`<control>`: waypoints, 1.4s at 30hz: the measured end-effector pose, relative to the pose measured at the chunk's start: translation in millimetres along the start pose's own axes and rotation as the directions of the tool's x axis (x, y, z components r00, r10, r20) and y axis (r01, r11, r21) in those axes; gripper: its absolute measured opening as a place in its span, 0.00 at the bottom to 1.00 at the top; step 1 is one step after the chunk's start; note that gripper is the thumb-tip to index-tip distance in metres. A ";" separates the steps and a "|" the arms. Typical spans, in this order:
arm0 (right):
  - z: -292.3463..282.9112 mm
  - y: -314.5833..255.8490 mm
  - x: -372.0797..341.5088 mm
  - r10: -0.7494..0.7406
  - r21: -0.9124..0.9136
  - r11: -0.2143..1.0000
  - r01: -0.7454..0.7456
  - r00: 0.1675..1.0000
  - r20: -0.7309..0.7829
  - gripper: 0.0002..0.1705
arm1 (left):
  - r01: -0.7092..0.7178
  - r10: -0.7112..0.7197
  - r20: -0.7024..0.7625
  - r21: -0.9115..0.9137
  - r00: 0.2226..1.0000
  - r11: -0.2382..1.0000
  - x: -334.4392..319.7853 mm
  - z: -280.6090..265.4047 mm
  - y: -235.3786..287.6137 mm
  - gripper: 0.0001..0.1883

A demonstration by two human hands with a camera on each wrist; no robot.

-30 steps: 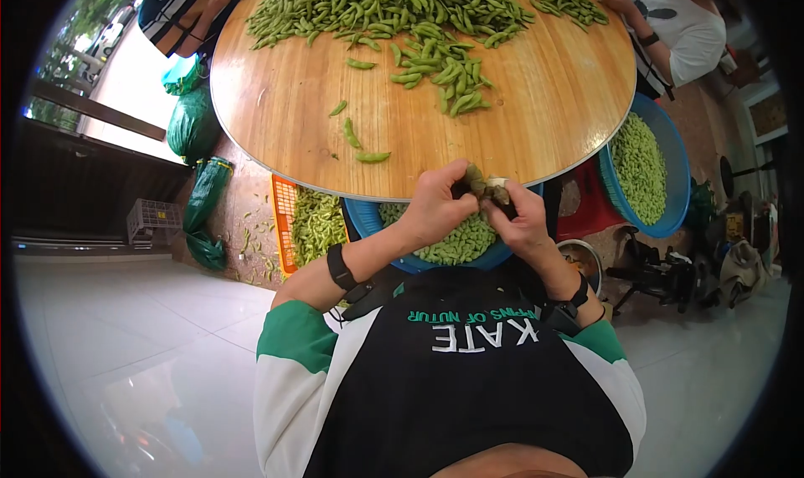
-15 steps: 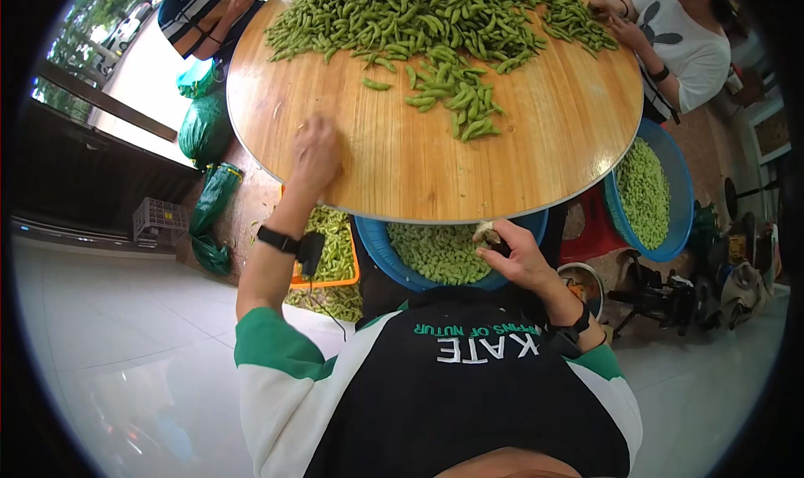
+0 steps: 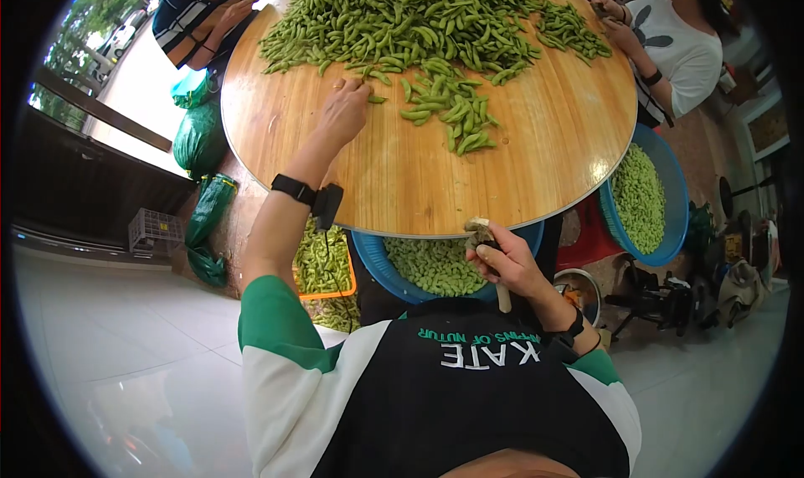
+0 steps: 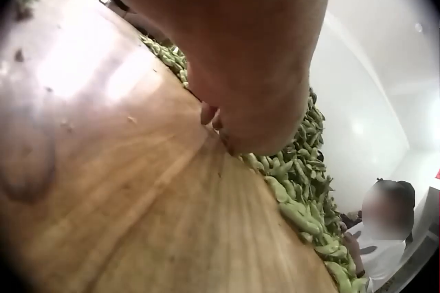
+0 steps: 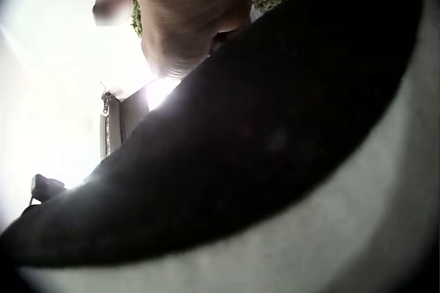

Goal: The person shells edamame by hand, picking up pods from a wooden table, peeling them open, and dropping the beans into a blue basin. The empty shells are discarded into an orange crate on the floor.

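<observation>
In the head view my left hand [image 3: 345, 109] reaches far over the round wooden table [image 3: 402, 193], fingers bent down at the edge of the green soybean pods [image 3: 402, 25]. Its fingertips cover one end of a single pod [image 3: 378, 99]; I cannot tell whether they pinch it. The left wrist view shows the fingertips [image 4: 207, 113] at the table surface. My right hand [image 3: 515, 264] is at the near table edge, fingers curled round a small thing with a pale, brownish front [image 3: 477, 226] and a pale, stick-like end [image 3: 503, 299] jutting below the palm.
Below the table edge stand a blue basin [image 3: 377, 264] of shelled beans and an orange basket [image 3: 350, 264] of pods or hulls. Another blue basin [image 3: 680, 201] stands at right. Two people sit at the table's far sides. Green sacks [image 3: 199, 139] lie at left.
The hands were together at the table edge; the left has moved away, over the table's left side, then forward to the pods. Several loose pods at left are gone. The right hand has turned slightly.
</observation>
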State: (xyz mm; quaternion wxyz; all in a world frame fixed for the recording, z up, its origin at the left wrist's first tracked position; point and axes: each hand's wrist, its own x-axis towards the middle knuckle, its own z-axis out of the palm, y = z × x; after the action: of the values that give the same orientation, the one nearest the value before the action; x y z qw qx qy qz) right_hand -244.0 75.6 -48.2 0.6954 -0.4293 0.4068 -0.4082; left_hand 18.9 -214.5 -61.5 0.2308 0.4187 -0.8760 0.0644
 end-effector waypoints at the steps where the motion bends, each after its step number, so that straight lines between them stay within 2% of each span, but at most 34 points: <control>1: -1.8 2.2 -0.2 -0.014 0.025 1.000 0.014 1.000 -0.022 0.21 | -0.001 0.001 -0.002 -0.002 1.000 1.000 -1.2 2.0 -1.4 0.10; 3: -5.9 6.1 0.0 -0.028 0.051 0.998 0.031 0.998 -0.049 0.21 | 0.225 -0.208 0.106 -0.193 0.972 0.955 -5.5 2.6 -0.3 0.08; 4: -8.0 8.1 -0.1 -0.030 0.066 0.997 0.035 0.997 -0.064 0.21 | 0.224 -0.206 0.109 -0.193 0.972 0.955 -8.7 -6.5 8.7 0.08; 6: -8.4 7.9 2.5 -0.029 0.085 0.996 0.036 0.997 -0.076 0.21 | 0.518 -0.409 0.321 -0.462 0.854 0.720 -23.0 -25.9 26.7 0.09; 7: -7.1 5.3 5.3 -0.037 0.064 0.997 0.041 0.996 -0.076 0.21 | 0.523 -0.410 0.329 -0.457 0.851 0.720 -33.4 -29.6 29.3 0.09; 9: -3.6 -1.0 10.8 -0.054 0.074 0.995 0.060 0.995 -0.083 0.21 | 0.449 -0.360 0.270 -0.469 0.893 0.761 -53.6 -37.2 32.1 0.11; 11: -9.7 -5.6 12.0 -0.086 0.049 0.994 0.093 0.986 -0.141 0.21 | 0.308 -0.268 0.286 -0.104 0.920 0.946 -79.0 -68.7 26.2 0.13; 13: -16.8 -10.7 11.5 -0.164 0.041 0.983 0.177 0.960 -0.229 0.21 | 0.309 -0.322 0.559 0.120 0.764 0.943 -95.6 -122.4 28.6 0.14; 14: -23.3 -10.7 12.7 -0.162 0.045 0.983 0.177 0.959 -0.234 0.21 | 0.305 -0.317 0.563 0.119 0.763 0.945 -96.9 -139.8 31.8 0.14; 16: -33.7 -6.4 17.0 -0.243 0.011 0.966 0.258 0.921 -0.303 0.21 | 0.347 -0.434 0.647 0.267 0.627 0.899 -98.8 -160.0 36.5 0.11; 17: -34.4 -4.1 20.4 -0.258 0.040 0.958 0.285 0.913 -0.316 0.20 | 0.347 -0.435 0.649 0.269 0.624 0.898 -96.6 -155.5 37.8 0.11; 18: -33.0 -2.8 24.2 -0.258 0.040 0.958 0.284 0.914 -0.314 0.20 | 0.220 -0.230 0.518 0.081 0.824 0.972 -89.4 -144.4 40.4 0.11; 19: -29.9 -2.1 28.0 -0.255 0.064 0.955 0.290 0.911 -0.325 0.21 | 0.040 -0.013 0.320 -0.077 0.947 0.996 -79.6 -130.6 43.6 0.11; 21: -26.7 -0.7 31.7 -0.251 0.073 0.954 0.291 0.908 -0.336 0.21 | 0.024 0.020 0.173 -0.249 0.985 0.968 -51.6 -83.8 51.0 0.09; 23: -27.2 -1.9 30.8 -0.246 0.035 0.961 0.273 0.909 -0.336 0.22 | -0.069 0.058 -0.044 -0.312 0.997 0.948 -23.3 -32.4 60.7 0.08; 24: -28.3 -2.5 29.9 -0.238 0.008 0.967 0.255 0.913 -0.331 0.23 | -0.069 0.057 -0.048 -0.318 0.997 0.946 -15.1 -11.2 61.2 0.08; 25: -29.4 -2.8 29.1 -0.218 0.002 0.973 0.231 0.920 -0.327 0.23 | -0.043 0.037 -0.028 -0.243 0.999 0.969 -6.8 3.3 62.6 0.08; 26: -30.1 -3.4 28.4 -0.221 0.000 0.972 0.234 0.917 -0.331 0.23 | -0.019 0.018 -0.010 -0.166 1.000 0.986 -3.2 14.0 61.4 0.08; 27: -30.4 -4.0 27.9 -0.202 0.023 0.975 0.222 0.923 -0.329 0.23 | -0.028 0.026 -0.011 -0.169 1.000 0.985 -2.8 11.8 64.9 0.08; 29: -31.4 -4.9 27.4 -0.185 0.053 0.975 0.216 0.922 -0.339 0.23 | 0.185 -0.141 0.141 -0.392 0.980 0.901 -7.8 -2.7 79.0 0.07; 30: -31.1 -5.4 28.0 -0.183 0.085 0.973 0.215 0.940 -0.290 0.24 | 0.177 -0.128 0.149 -0.393 0.981 0.902 -12.3 -14.2 89.4 0.07; 31: -29.5 -4.9 28.5 -0.178 0.121 0.970 0.212 0.954 -0.240 0.24 | 0.387 -0.188 0.354 -0.661 0.916 0.642 -18.7 -28.8 103.3 0.05; 32: -25.3 -4.4 30.4 -0.172 0.133 0.968 0.211 0.951 -0.255 0.24 | 0.581 -0.157 0.560 -0.768 0.814 0.272 -26.9 -39.8 116.5 0.04; 33: -19.4 -5.4 33.7 -0.149 0.185 0.965 0.188 0.967 -0.206 0.25 | 0.589 -0.146 0.572 -0.761 0.807 0.271 -36.3 -46.0 129.2 0.04; 35: -7.1 -12.3 36.7 -0.117 0.288 0.946 0.146 0.986 -0.115 0.25 | 0.553 -0.087 0.554 -0.833 0.828 -0.039 -53.4 -52.7 153.7 0.03; 36: -4.5 -9.9 36.9 -0.110 0.292 0.946 0.143 0.986 -0.125 0.25 | 0.560 -0.079 0.561 -0.828 0.824 -0.044 -60.1 -54.2 162.5 0.03; 38: -1.4 -5.4 36.6 -0.125 0.443 0.889 0.119 0.992 -0.016 0.26 | 0.532 -0.094 0.556 -0.824 0.826 -0.196 -69.6 -55.7 173.9 0.05; 42: 3.0 -6.5 27.6 -0.166 0.523 0.844 0.123 0.986 0.035 0.26 | 0.538 -0.091 0.577 -0.800 0.812 -0.265 -78.6 -52.8 177.6 0.07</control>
State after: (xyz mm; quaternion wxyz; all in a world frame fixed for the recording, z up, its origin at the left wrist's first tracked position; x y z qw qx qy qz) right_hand -233.4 49.2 -47.2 0.7680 -0.2711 0.2206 -0.5366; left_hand -55.5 -29.2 -36.6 0.3356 0.3174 -0.4850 -0.7425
